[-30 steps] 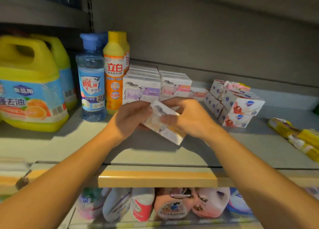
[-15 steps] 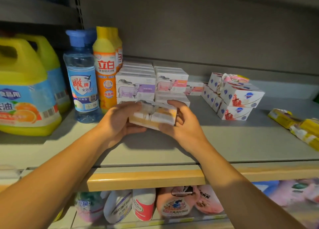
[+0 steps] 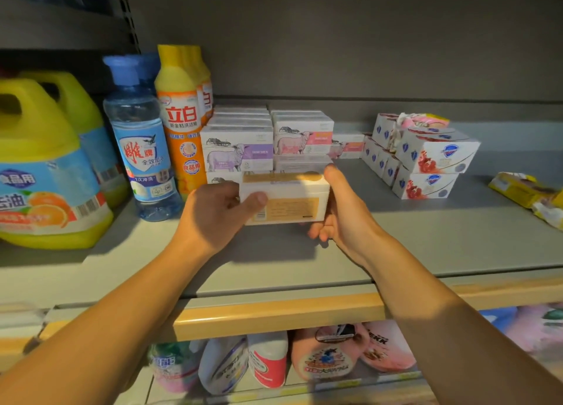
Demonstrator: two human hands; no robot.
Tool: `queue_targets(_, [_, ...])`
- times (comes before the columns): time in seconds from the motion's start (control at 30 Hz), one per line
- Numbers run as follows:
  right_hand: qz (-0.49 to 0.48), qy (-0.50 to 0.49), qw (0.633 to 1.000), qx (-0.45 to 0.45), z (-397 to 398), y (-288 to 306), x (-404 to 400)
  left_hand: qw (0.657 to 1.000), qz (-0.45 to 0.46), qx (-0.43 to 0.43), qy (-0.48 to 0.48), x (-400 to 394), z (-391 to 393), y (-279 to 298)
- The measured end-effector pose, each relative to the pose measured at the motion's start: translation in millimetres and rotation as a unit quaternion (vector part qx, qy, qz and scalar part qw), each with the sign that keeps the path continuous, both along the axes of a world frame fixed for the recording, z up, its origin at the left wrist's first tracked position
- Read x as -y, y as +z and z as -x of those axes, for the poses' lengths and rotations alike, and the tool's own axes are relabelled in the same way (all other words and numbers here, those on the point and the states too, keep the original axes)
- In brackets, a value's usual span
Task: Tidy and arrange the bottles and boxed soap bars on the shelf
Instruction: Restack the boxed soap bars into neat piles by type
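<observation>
You held the soap box (image 3: 285, 198) level, both hands clamped on its ends, left hand (image 3: 213, 212) and right hand (image 3: 341, 215), just before the sheep boxes (image 3: 237, 151), likely to align it.

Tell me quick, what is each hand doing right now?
Left hand: holds the left end of the soap box, thumb on its front.
Right hand: holds the same box's right end.
</observation>
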State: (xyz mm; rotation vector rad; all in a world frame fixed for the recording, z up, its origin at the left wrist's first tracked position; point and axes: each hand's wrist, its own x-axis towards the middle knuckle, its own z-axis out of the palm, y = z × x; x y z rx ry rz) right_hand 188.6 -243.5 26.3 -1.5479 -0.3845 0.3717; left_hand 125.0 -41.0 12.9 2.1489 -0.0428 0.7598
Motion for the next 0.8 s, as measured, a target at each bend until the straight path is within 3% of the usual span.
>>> queue_targets(0.3, [0.046, -0.032, 0.998, 0.018, 0.1, -3.8, -0.1, 0.997, 0.039, -0.066, 0.026, 1.1, -0.7, 3.0])
queue_targets(0.5, [0.049, -0.044, 0.997, 0.025, -2.9, -7.5, 0.5, 0.998, 0.026, -0.054, 0.030, -0.7, -6.8, -0.4])
queue_targets(0.8, [-0.061, -0.040, 0.997, -0.024, -1.0, -7.9, -0.3, 0.984, 0.110, -0.039, -0.136, -1.7, -5.0, -3.6])
